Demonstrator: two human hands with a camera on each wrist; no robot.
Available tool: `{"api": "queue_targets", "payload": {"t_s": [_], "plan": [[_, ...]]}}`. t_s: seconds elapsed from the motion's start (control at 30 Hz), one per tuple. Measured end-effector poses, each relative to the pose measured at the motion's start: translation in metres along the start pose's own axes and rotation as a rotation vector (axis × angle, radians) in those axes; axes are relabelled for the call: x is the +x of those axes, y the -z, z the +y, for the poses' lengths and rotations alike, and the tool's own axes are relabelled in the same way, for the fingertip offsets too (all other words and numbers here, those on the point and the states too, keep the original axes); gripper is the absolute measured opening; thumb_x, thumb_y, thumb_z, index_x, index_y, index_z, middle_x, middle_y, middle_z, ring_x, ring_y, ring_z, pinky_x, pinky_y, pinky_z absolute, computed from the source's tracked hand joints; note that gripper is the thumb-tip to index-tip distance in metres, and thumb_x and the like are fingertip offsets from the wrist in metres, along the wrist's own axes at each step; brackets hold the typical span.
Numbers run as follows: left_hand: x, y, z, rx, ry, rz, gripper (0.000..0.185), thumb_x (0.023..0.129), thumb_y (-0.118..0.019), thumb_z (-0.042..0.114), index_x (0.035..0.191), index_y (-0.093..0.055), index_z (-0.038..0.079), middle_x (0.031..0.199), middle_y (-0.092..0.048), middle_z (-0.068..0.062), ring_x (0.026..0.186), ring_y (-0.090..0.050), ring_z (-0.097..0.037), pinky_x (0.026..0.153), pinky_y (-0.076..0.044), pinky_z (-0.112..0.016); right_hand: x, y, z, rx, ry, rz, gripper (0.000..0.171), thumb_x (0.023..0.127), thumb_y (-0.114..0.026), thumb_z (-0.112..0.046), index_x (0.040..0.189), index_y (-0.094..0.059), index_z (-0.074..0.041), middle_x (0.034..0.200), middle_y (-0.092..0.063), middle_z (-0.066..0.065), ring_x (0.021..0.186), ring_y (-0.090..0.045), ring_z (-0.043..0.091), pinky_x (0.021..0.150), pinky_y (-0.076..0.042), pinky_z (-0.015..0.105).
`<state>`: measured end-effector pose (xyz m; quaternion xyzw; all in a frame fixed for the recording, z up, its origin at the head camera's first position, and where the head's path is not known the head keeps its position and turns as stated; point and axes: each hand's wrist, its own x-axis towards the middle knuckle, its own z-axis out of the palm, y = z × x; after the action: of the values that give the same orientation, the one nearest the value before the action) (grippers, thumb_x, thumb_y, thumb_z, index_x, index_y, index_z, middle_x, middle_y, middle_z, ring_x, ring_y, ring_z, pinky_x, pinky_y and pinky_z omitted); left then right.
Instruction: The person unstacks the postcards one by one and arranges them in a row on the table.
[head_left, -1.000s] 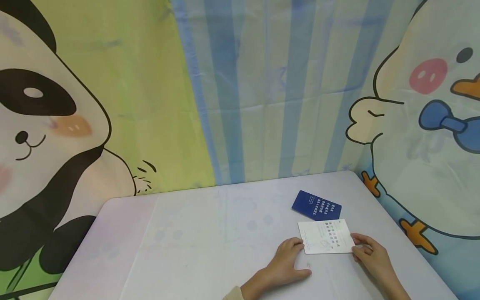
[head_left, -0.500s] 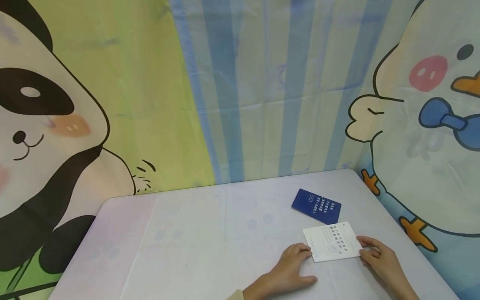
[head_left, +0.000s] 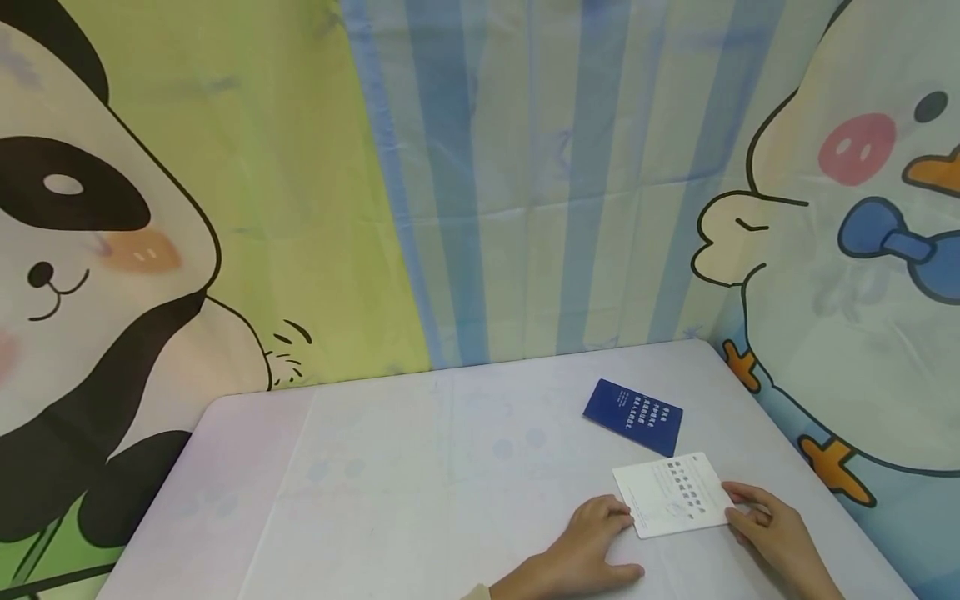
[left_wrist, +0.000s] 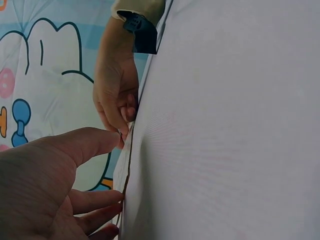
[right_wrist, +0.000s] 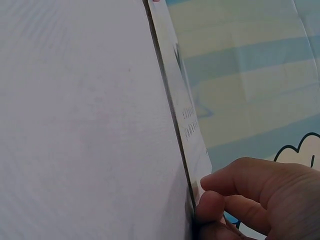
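Note:
A white card with printed lines lies on the pale table near its front right. My left hand rests flat on the table, its straight fingertips touching the card's left edge. My right hand is at the card's right edge, where its curled fingers and thumb pinch that edge. In the right wrist view the card appears edge-on, close to the table. A dark blue booklet with white text lies flat just behind the card.
Cartoon fabric walls stand around the table: a panda at the left, blue stripes behind, a duck at the right. The table's right edge runs close to the card and booklet.
The white card has slid a little toward me and to the right and turned slightly. Both hands have moved with it. The blue booklet has stayed put.

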<state>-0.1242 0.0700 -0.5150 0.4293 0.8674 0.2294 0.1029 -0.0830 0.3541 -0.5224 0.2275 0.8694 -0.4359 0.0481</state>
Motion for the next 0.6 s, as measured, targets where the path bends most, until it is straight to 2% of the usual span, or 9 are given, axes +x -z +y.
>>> {"api": "queue_targets", "payload": {"t_s": [0.17,0.3,0.6], "plan": [[0.0005,-0.0019,0.0036,0.035,-0.034,-0.013,0.056,0.090,-0.064,0.048,0.134,-0.056,0.014,0.135,-0.043,0.009,0.132,-0.034,-0.009,0.112,-0.030,-0.028,0.0008,-0.0001,0.0052,-0.002,-0.021,0.002,0.055,0.096,-0.059,-0.012,0.142,-0.037,0.008,0.121,-0.048,0.029,0.072,-0.053,0.018,0.059,-0.049,0.021],[0.0010,-0.0040,0.0051,0.054,-0.063,-0.011,0.056,0.090,-0.064,0.047,0.135,-0.056,0.014,0.135,-0.043,0.008,0.132,-0.034,-0.008,0.112,-0.029,-0.027,0.0019,-0.0004,0.0084,-0.002,-0.033,0.011,0.058,0.096,-0.061,-0.018,0.142,-0.037,0.007,0.114,-0.047,0.024,0.075,-0.055,0.018,0.061,-0.050,0.021],[0.0018,-0.0077,0.0026,0.114,-0.066,0.009,0.056,0.091,-0.063,0.048,0.135,-0.054,0.015,0.136,-0.043,0.009,0.133,-0.035,-0.008,0.112,-0.031,-0.027,0.0026,0.0015,0.0100,0.016,-0.050,0.007,0.060,0.097,-0.061,-0.026,0.141,-0.040,0.009,0.106,-0.051,0.017,0.077,-0.057,0.017,0.062,-0.051,0.022]]}}
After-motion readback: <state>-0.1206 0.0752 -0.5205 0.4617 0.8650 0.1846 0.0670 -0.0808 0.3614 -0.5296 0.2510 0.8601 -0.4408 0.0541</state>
